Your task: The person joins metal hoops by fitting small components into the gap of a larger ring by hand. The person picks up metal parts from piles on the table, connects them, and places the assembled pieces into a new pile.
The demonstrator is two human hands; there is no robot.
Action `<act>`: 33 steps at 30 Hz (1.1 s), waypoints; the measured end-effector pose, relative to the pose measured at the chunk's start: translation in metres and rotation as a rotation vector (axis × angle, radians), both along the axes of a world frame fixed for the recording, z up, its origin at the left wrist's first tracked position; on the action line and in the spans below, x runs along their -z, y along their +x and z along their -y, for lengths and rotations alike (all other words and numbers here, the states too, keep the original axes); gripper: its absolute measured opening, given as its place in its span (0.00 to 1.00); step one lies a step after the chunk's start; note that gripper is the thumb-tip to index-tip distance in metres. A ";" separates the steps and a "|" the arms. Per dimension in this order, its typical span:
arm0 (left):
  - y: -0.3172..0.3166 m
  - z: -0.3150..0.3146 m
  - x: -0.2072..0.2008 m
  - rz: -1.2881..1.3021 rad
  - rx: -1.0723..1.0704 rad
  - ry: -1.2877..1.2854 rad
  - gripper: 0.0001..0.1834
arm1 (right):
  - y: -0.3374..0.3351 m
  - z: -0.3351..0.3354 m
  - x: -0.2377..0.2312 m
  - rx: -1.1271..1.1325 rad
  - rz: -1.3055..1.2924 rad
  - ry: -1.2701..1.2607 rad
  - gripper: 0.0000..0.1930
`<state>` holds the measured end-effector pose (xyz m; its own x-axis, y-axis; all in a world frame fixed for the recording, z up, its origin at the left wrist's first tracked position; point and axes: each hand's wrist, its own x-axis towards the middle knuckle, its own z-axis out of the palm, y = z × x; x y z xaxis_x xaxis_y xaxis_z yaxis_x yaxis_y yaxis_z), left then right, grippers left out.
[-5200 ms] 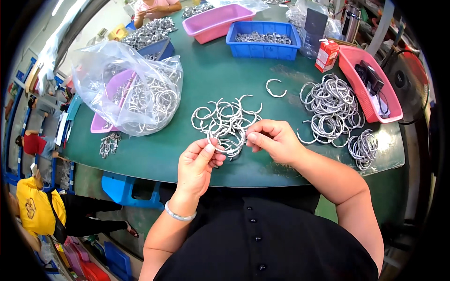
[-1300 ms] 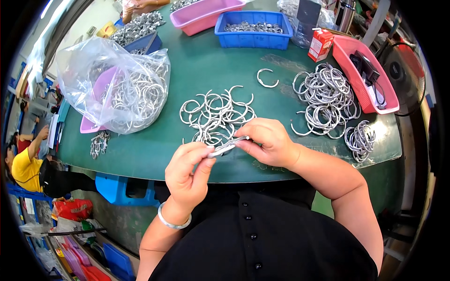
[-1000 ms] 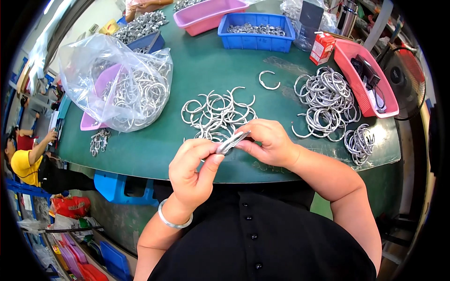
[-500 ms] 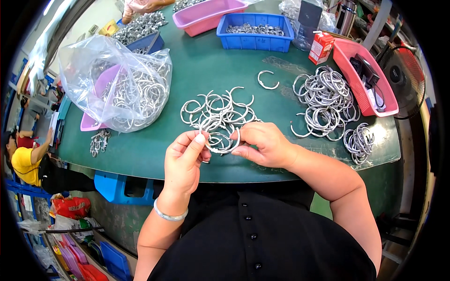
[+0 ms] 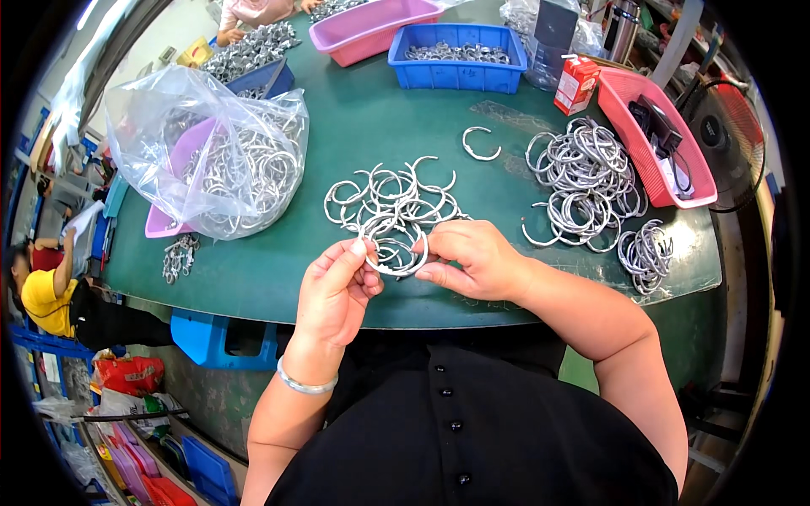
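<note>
Between my two hands is a silver open-ended bangle (image 5: 395,274), held just above the near side of a loose pile of similar bangles (image 5: 390,187). My left hand (image 5: 332,287) pinches its left side between thumb and fingers. On the opposite side, my right hand (image 5: 474,260) has thumb and forefinger closed on the ring. The bangles behind overlap it, so its far part is hard to separate from them. A single open bangle (image 5: 482,156) lies apart, beyond the pile. To the right sits a larger heap of bangles (image 5: 582,173), with a smaller bunch (image 5: 645,257) nearer me.
A clear plastic bag of bangles (image 5: 253,169) rests over a purple basket (image 5: 160,221) at left. Beyond are a blue bin (image 5: 460,78) and a pink bin (image 5: 371,34). A drink carton (image 5: 578,84), pink basket (image 5: 692,198) and fan (image 5: 726,143) stand right.
The held bangle has turned slightly between my fingers, and my left hand's fingers have shifted a little to the right. The piles lie as before.
</note>
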<state>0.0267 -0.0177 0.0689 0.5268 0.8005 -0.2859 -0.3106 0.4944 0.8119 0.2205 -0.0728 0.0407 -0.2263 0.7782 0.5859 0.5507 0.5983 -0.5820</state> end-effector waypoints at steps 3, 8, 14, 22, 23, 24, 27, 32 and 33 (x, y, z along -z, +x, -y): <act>-0.006 0.000 -0.006 0.018 -0.031 0.111 0.05 | 0.001 -0.001 -0.001 0.034 -0.006 -0.007 0.10; -0.022 -0.003 -0.044 -0.249 -0.058 0.813 0.04 | 0.006 -0.002 0.002 0.171 -0.076 -0.011 0.08; -0.045 -0.030 -0.116 -0.517 -0.426 1.714 0.03 | 0.011 -0.007 0.007 0.339 -0.061 0.004 0.04; -0.067 -0.097 -0.152 -1.033 -0.673 1.827 0.10 | 0.014 -0.013 0.008 0.404 0.068 0.030 0.05; -0.066 -0.094 -0.148 -1.039 -0.740 1.905 0.11 | 0.015 -0.014 0.009 0.412 0.069 0.031 0.05; -0.055 -0.084 -0.140 -1.001 -0.708 1.926 0.11 | 0.017 -0.014 0.012 0.432 0.085 0.010 0.06; -0.028 -0.058 -0.103 -0.770 -0.494 2.220 0.08 | 0.020 -0.012 0.020 0.452 0.118 -0.035 0.07; 0.003 -0.050 -0.020 -0.853 0.022 1.876 0.08 | 0.016 -0.013 0.021 0.413 0.143 -0.066 0.09; 0.004 -0.060 -0.003 -1.002 0.076 1.756 0.07 | 0.015 -0.014 0.021 0.407 0.139 -0.062 0.08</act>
